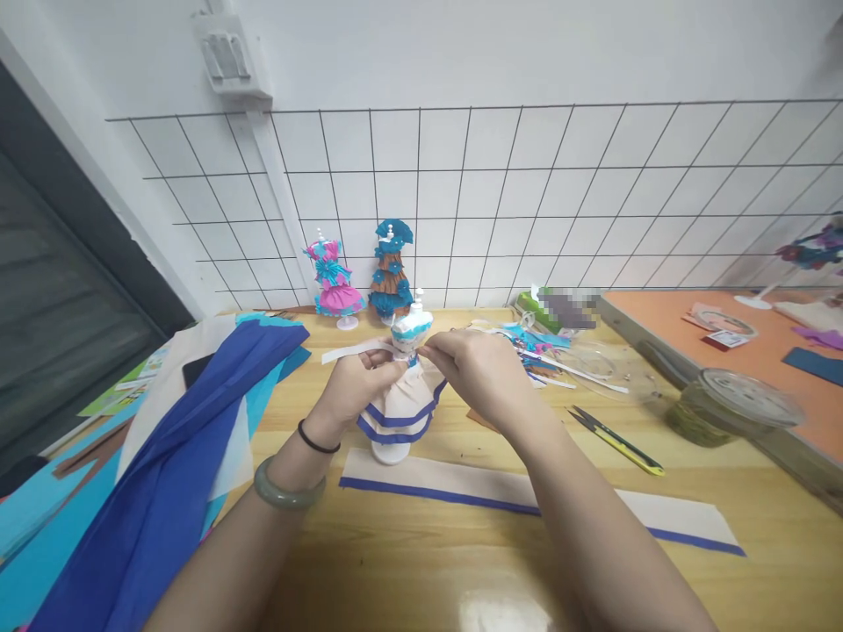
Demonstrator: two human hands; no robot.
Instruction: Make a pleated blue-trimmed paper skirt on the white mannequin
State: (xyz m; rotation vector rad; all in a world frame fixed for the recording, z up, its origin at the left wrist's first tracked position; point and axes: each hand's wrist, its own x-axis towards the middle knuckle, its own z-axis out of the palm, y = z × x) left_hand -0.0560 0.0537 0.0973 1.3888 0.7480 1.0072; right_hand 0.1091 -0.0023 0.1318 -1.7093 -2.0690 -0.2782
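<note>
A miniature dress form (414, 323) stands upright on a white base, its bodice white and turquoise. It wears a gathered cream paper skirt (397, 405) with blue bands. My left hand (359, 386) is closed around its waist from the left. A narrow white strip (339, 355) sticks out leftward past those fingers. On the other side of the waist, my right hand (471, 373) is pinched shut; what lies between its fingertips is hidden. In front of the base lies a long cream paper strip (435, 481) with a blue edge, partly under my right forearm.
Two small dressed forms, one pink (339, 298) and one teal and brown (391, 279), stand by the wall. Blue crepe paper (164, 456) is heaped at left. Yellow-handled thread snips (619, 443), a round clear-lidded container (731, 408) and paper scraps (536, 338) are at right.
</note>
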